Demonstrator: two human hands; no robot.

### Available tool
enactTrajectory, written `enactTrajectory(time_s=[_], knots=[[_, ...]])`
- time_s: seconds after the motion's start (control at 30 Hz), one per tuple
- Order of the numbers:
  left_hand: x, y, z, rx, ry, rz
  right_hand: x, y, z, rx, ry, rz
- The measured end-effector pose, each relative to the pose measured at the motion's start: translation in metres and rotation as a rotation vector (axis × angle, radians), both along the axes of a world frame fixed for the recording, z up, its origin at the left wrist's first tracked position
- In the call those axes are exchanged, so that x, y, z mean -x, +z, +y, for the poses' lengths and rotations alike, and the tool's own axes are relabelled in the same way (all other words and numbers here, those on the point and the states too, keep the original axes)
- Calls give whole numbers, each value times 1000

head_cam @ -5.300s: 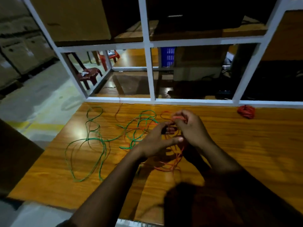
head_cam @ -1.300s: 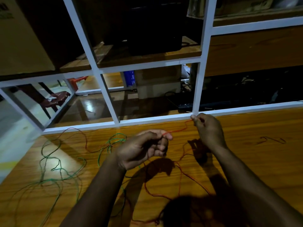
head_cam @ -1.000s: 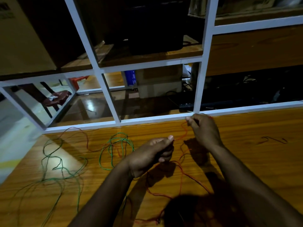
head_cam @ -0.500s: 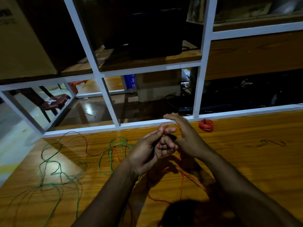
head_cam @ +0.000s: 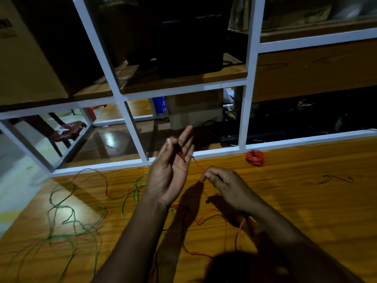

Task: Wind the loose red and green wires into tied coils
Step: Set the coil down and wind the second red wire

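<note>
My left hand [head_cam: 171, 172] is raised upright over the wooden table [head_cam: 306, 211], fingers straight, with the thumb pinning the end of the red wire [head_cam: 197, 164] against them. A short taut stretch of that wire runs down to my right hand [head_cam: 222, 184], which pinches it between fingertips. The rest of the red wire lies in loose loops on the table below my forearms. The green wire [head_cam: 71, 221] sprawls in loose tangles on the left of the table. A finished red coil [head_cam: 255, 158] rests by the white frame at the back.
A white shelf frame [head_cam: 130, 121] rises along the table's far edge, with dark boxes and cables behind it. A short dark wire piece [head_cam: 336, 178] lies on the right. The table's left edge drops to the floor, where a red chair [head_cam: 69, 129] stands.
My hands were clasped together over the wire. The left hand has since lifted and straightened its fingers, and the right has dropped to the right, drawing the red wire taut between them.
</note>
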State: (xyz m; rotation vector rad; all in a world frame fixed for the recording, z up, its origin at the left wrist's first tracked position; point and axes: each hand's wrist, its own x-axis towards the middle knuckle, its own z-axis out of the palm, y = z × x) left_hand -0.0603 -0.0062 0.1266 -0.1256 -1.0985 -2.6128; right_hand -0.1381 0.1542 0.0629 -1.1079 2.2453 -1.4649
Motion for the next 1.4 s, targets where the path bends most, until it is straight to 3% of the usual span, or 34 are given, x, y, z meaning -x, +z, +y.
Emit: enactTrajectory(time_s=[0.17,0.2,0.27,0.33,0.37,0.43,0.6,0.77,0.87,1.1,1.27,1.4], knots=[[9,6,-24,152,269,-63,-17,1,6,-129,139,-109],[8,10,-28,343,358,-88,-19,3,8,-129,152,-114],[9,10,-30,938,549,-188,-19,13,12,-48,133,-102],[14,-4,-27,1380,542,-249,-14,26,12,83,62,-29],[14,-11,-23,1495,498,-245,-11,32,10,138,10,28],[14,-22,-16,1533,408,-205,0,39,9,209,-120,112],[1,-26,5,1195,42,-292,21,38,14,238,-322,165],[-6,-18,16,314,-377,-200,23,28,7,139,-262,80],[-4,-10,9,65,-510,-74,16,18,2,86,-103,-115],[-4,8,-11,-185,-399,17,-1,12,1,44,-23,-146],[-5,29,-22,-493,-79,39,-5,-1,11,-83,7,-66],[-1,28,-31,-547,29,14,-8,0,22,-129,12,-35]])
